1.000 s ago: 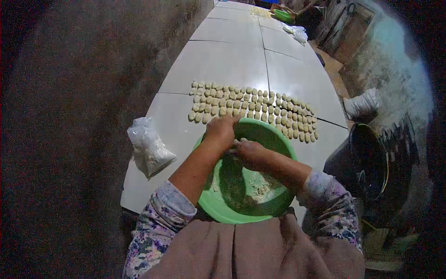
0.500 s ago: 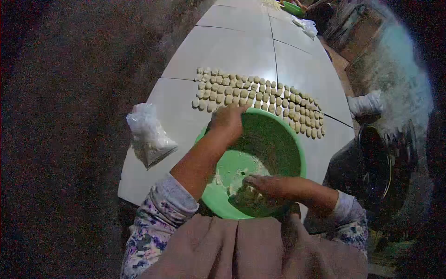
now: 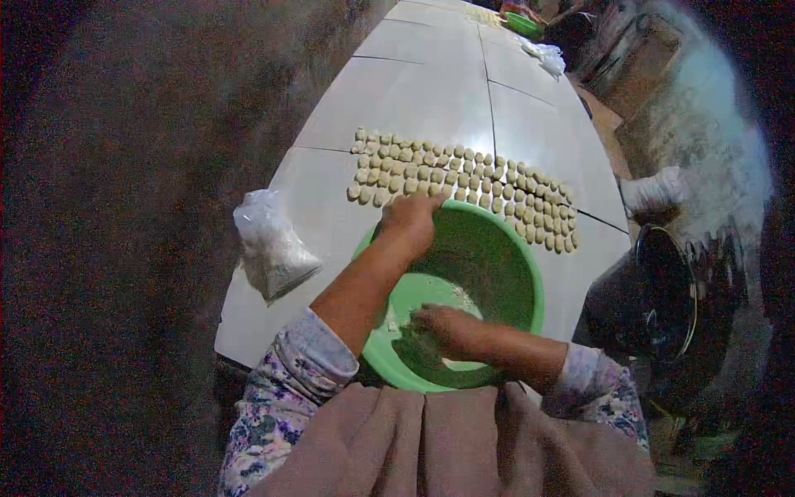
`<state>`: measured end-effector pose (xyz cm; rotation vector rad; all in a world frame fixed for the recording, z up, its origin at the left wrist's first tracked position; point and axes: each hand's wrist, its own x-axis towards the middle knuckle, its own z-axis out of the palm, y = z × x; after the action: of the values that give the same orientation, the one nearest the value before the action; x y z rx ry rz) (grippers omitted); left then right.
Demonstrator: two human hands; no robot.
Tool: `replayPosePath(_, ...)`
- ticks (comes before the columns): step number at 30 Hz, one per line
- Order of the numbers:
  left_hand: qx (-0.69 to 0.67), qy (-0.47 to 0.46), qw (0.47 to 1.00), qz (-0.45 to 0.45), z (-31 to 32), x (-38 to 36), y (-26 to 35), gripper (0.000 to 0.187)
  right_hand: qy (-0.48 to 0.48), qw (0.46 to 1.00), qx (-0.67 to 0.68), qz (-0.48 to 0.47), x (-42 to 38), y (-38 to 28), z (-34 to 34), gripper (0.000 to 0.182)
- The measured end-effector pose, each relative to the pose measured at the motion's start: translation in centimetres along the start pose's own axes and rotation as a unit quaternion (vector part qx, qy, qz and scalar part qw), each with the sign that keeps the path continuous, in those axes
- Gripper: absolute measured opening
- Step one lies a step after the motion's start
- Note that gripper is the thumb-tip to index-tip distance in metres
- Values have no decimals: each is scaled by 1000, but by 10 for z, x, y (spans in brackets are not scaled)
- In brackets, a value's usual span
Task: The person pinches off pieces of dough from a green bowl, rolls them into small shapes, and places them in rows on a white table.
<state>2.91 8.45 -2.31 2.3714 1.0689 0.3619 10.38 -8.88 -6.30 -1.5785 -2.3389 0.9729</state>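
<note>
A light green basin [image 3: 539, 286] stands at the near edge of the table, tilted slightly toward me. My left hand [image 3: 411, 219] is closed over its far-left rim. Inside the basin, low near its bottom, is my right hand [image 3: 447, 330], with fingers curled inward; what they hold, if anything, is hidden in shadow. White floury residue [image 3: 392, 319] clings to the basin's inner left side, and more lies around my right hand. Just beyond the rim, several rows of small oval dough pieces [image 3: 451, 170] lie on the table.
A clear plastic bag of white powder [image 3: 277, 248] rests on the white-topped table [image 3: 414, 91] at left. A dark round vessel [image 3: 662, 290] stands off the right edge. At the far end are another green bowl [image 3: 522, 25] and a white plastic bag [image 3: 546, 58].
My right hand has moved slightly left and up within the basin, and the floury bits around it have shifted. My left hand stays on the rim. The view has moved a little.
</note>
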Motion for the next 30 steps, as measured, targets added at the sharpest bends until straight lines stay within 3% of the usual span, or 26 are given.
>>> replayPosePath(1,-12,5,1000,-4,0,-1,-2,42,-14,991,93,94,4,2,-12,35)
replayPosePath(3,-12,8,1000,5,0,-2,-5,40,-110,988,100,52,-4,4,-41,34)
replayPosePath(7,9,16,1000,9,-2,-2,-1,48,-125,991,25,38,-30,-23,-50,36)
replayPosePath(9,15,13,1000,2,1,3,-3,46,-27,1000,-15,0,-29,-6,-8,39)
replayPosePath(10,45,16,999,14,4,4,-3,43,-92,995,-14,43,-15,-14,-7,38)
replayPosePath(11,48,16,999,16,6,5,-5,43,-89,995,-13,43,-4,-25,-4,38)
replayPosePath(13,-1,38,999,38,8,2,-6,42,-158,949,-269,-44,10,-44,0,33)
replayPosePath(14,1,41,999,27,9,0,-5,40,-67,911,-366,-179,12,-30,14,26)
replayPosePath(17,-18,31,999,29,15,6,-9,40,-137,922,-343,-114,28,-32,9,41)
replayPosePath(18,-46,-35,998,-11,-2,2,3,39,-143,944,-284,-84,29,-32,5,38)
replayPosePath(19,-48,-32,998,-11,-1,3,3,39,-144,944,-286,-85,31,-26,5,38)
replayPosePath(21,-16,-34,998,-48,3,4,0,41,-38,996,-77,9,32,-8,3,34)
replayPosePath(22,29,-16,999,15,3,2,-4,38,-72,994,-54,56,33,-13,-18,37)
replayPosePath(25,47,-29,998,6,9,5,-6,38,-79,992,-76,63,25,-10,-50,41)
replayPosePath(26,-18,9,999,-45,17,6,-9,39,-80,992,-74,65,23,-10,-50,41)
replayPosePath(29,-15,-2,1000,5,4,0,-1,40,-118,971,-166,125,15,-6,-50,52)
replayPosePath(30,19,-19,1000,5,0,-1,0,40,-61,985,-159,42,9,-1,-39,52)
